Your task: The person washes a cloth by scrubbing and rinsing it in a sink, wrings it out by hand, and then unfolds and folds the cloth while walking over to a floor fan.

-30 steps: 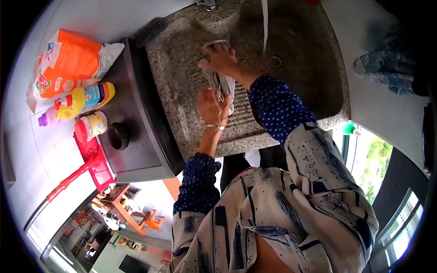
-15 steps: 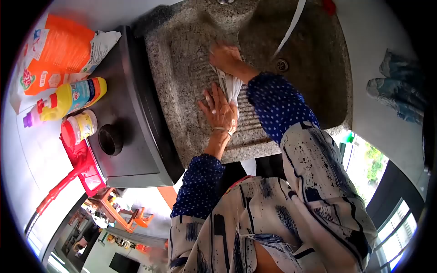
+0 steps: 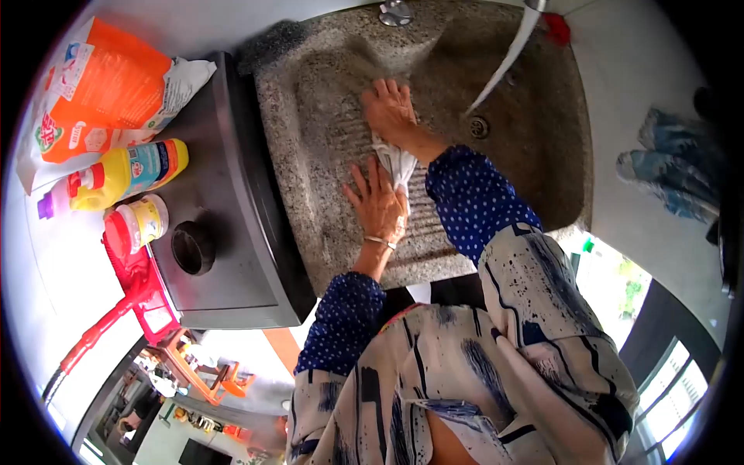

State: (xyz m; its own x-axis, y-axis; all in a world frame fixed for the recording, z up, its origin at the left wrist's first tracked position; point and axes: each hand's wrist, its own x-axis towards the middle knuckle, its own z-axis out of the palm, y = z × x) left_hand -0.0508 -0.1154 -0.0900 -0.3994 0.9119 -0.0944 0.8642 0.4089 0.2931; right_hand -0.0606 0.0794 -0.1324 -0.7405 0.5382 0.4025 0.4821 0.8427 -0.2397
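Observation:
A wet white cloth (image 3: 397, 164) lies bunched on the ribbed washboard (image 3: 425, 223) of a speckled stone sink (image 3: 310, 225). My left hand (image 3: 380, 208), with a bracelet at the wrist, rests palm down on the cloth's near end, its fingers spread over the ribs. Farther up the washboard, my right hand (image 3: 389, 115) is closed over the cloth's far end, and its palm and thumb are hidden. Between the two hands part of the cloth shows, folded and twisted.
Water (image 3: 508, 58) runs into the basin near the drain (image 3: 478, 127). On the dark cabinet (image 3: 232, 263) at left are an orange bag (image 3: 116, 85), a yellow bottle (image 3: 128, 174), a red-lidded jar (image 3: 146, 218) and a dark bowl (image 3: 192, 248). Blue cloth (image 3: 674, 163) lies at right.
The view has shifted, bringing more of the tap into sight. My right hand, blurred by motion before, now shows sharply. The cloth between my hands looks more bunched; my left hand stays on it.

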